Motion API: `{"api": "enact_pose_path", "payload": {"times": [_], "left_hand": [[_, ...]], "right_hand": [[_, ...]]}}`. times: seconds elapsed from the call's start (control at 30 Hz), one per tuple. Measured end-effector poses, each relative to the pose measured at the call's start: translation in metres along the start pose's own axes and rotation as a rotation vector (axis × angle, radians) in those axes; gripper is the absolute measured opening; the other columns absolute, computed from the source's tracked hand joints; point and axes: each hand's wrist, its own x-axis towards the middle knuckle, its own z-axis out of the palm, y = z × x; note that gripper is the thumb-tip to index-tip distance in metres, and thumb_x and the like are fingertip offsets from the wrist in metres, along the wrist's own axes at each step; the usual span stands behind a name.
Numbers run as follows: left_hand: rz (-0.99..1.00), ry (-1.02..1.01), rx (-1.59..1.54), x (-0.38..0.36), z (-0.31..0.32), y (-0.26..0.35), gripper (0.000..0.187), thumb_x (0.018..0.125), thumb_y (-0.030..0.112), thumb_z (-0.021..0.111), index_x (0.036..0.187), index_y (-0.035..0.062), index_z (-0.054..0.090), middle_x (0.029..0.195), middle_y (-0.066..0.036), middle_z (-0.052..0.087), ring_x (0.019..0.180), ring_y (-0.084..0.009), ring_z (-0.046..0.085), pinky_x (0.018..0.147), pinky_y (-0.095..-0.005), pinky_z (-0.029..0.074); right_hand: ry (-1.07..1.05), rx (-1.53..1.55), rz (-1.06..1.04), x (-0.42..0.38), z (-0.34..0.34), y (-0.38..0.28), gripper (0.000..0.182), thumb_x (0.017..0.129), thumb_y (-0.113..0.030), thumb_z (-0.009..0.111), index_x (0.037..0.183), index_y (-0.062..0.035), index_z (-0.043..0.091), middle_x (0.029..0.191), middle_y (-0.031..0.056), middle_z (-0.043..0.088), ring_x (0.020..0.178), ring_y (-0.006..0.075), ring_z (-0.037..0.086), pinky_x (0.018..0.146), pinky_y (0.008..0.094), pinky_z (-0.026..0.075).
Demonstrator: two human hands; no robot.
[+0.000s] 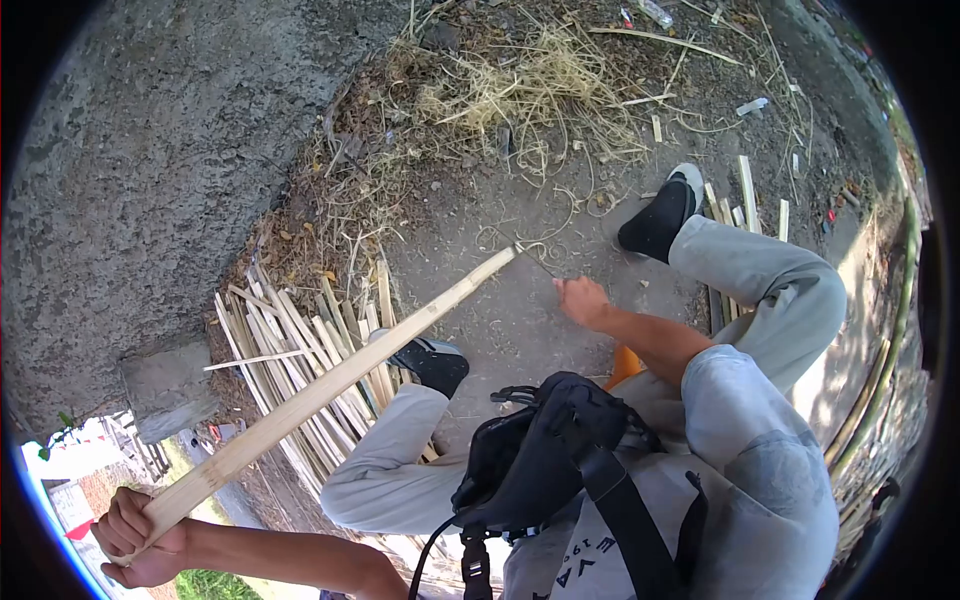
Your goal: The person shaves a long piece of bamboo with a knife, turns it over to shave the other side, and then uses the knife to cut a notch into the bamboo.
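Note:
A long pale bamboo strip (330, 385) slants from the lower left up to the middle of the view. My left hand (140, 535) is closed around its lower end. My right hand (583, 302) is closed on the handle end of a thin dark blade (537, 262), and the blade meets the strip's far tip. The handle itself is hidden in the fist. A curled thin shaving (575, 205) lies on the ground just beyond the tip.
Split bamboo strips (290, 345) are piled beside the left shoe (430, 362). More strips (748, 195) lie past the right shoe (662, 215). A heap of shavings (540, 90) lies ahead. A rough grey wall (180, 150) rises at the left.

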Motion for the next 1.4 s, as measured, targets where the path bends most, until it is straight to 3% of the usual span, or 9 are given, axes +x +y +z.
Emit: {"api": "enact_pose_path", "payload": {"times": [0.1, 0.57, 0.67, 0.73, 0.83, 0.93, 1.07, 1.23, 1.4], "left_hand": [[0.059, 0.097, 0.006, -0.004, 0.000, -0.001, 0.032, 0.075, 0.026, 0.057, 0.059, 0.0165, 0.032, 0.046, 0.004, 0.026, 0.037, -0.0094, 0.023, 0.049, -0.0258, 0.024], [0.045, 0.082, 0.055, -0.025, -0.001, 0.002, 0.034, 0.085, 0.032, 0.052, 0.063, 0.0151, 0.032, 0.051, 0.003, 0.024, 0.043, -0.0101, 0.019, 0.048, -0.0272, 0.020], [0.039, 0.111, 0.083, -0.044, 0.005, 0.023, 0.034, 0.081, 0.028, 0.055, 0.064, 0.0145, 0.029, 0.057, 0.002, 0.024, 0.048, -0.0110, 0.022, 0.049, -0.0288, 0.021], [0.073, 0.084, 0.130, -0.050, 0.013, 0.042, 0.035, 0.084, 0.031, 0.053, 0.065, 0.0135, 0.029, 0.059, 0.000, 0.025, 0.050, -0.0111, 0.023, 0.049, -0.0278, 0.022], [0.103, 0.117, 0.235, -0.064, 0.027, 0.063, 0.040, 0.092, 0.048, 0.047, 0.071, 0.0136, 0.046, 0.059, -0.001, 0.037, 0.052, -0.0162, 0.035, 0.048, -0.0375, 0.033], [0.080, 0.129, 0.201, -0.058, 0.046, 0.042, 0.035, 0.085, 0.031, 0.051, 0.065, 0.0129, 0.029, 0.060, 0.000, 0.026, 0.051, -0.0113, 0.024, 0.048, -0.0276, 0.022], [0.131, 0.304, 0.258, -0.053, 0.025, 0.031, 0.038, 0.090, 0.037, 0.045, 0.064, 0.0123, 0.033, 0.056, 0.000, 0.026, 0.047, -0.0116, 0.023, 0.043, -0.0272, 0.022], [0.195, 0.616, 0.476, -0.042, 0.004, 0.027, 0.051, 0.093, 0.050, 0.032, 0.060, 0.0112, 0.033, 0.054, -0.001, 0.026, 0.046, -0.0122, 0.023, 0.040, -0.0267, 0.019], [0.198, 0.721, 0.573, -0.048, -0.008, 0.031, 0.058, 0.094, 0.055, 0.022, 0.056, 0.0120, 0.032, 0.052, -0.001, 0.026, 0.044, -0.0124, 0.022, 0.038, -0.0251, 0.019]], "right_hand": [[0.040, -0.051, -0.086, -0.005, 0.011, 0.017, 0.054, 0.099, -0.040, 0.034, 0.088, 0.0013, 0.068, 0.086, 0.0280, 0.065, 0.087, 0.0458, 0.063, 0.081, 0.0519, 0.050], [-0.005, -0.167, 0.030, -0.008, -0.001, 0.033, 0.053, 0.099, -0.040, 0.037, 0.087, 0.0003, 0.069, 0.092, 0.0240, 0.066, 0.091, 0.0392, 0.065, 0.083, 0.0479, 0.051], [0.031, -0.169, 0.023, -0.005, 0.003, 0.034, 0.053, 0.099, -0.041, 0.037, 0.088, -0.0001, 0.069, 0.093, 0.0251, 0.066, 0.091, 0.0407, 0.064, 0.082, 0.0486, 0.051], [0.036, -0.164, 0.020, -0.008, 0.000, 0.032, 0.053, 0.098, -0.041, 0.037, 0.089, 0.0002, 0.069, 0.095, 0.0262, 0.065, 0.093, 0.0417, 0.064, 0.082, 0.0492, 0.051], [0.023, -0.138, 0.036, -0.007, -0.008, 0.025, 0.052, 0.098, -0.039, 0.037, 0.089, 0.0015, 0.068, 0.096, 0.0272, 0.065, 0.094, 0.0421, 0.063, 0.083, 0.0493, 0.050], [0.001, -0.037, 0.041, -0.013, -0.034, -0.005, 0.051, 0.099, -0.037, 0.036, 0.091, 0.0031, 0.067, 0.088, 0.0286, 0.065, 0.089, 0.0440, 0.063, 0.083, 0.0500, 0.050], [0.021, 0.158, -0.143, -0.031, -0.060, -0.069, 0.055, 0.099, -0.037, 0.035, 0.086, 0.0068, 0.065, 0.071, 0.0317, 0.060, 0.078, 0.0486, 0.061, 0.081, 0.0542, 0.048], [-0.030, 0.118, -0.452, -0.067, -0.042, -0.118, 0.054, 0.100, -0.039, 0.034, 0.087, 0.0024, 0.066, 0.077, 0.0299, 0.063, 0.078, 0.0481, 0.062, 0.077, 0.0543, 0.049], [0.051, -0.056, -0.360, -0.041, 0.012, -0.072, 0.049, 0.099, -0.037, 0.036, 0.087, 0.0009, 0.065, 0.073, 0.0280, 0.063, 0.071, 0.0471, 0.063, 0.070, 0.0548, 0.051]]}}
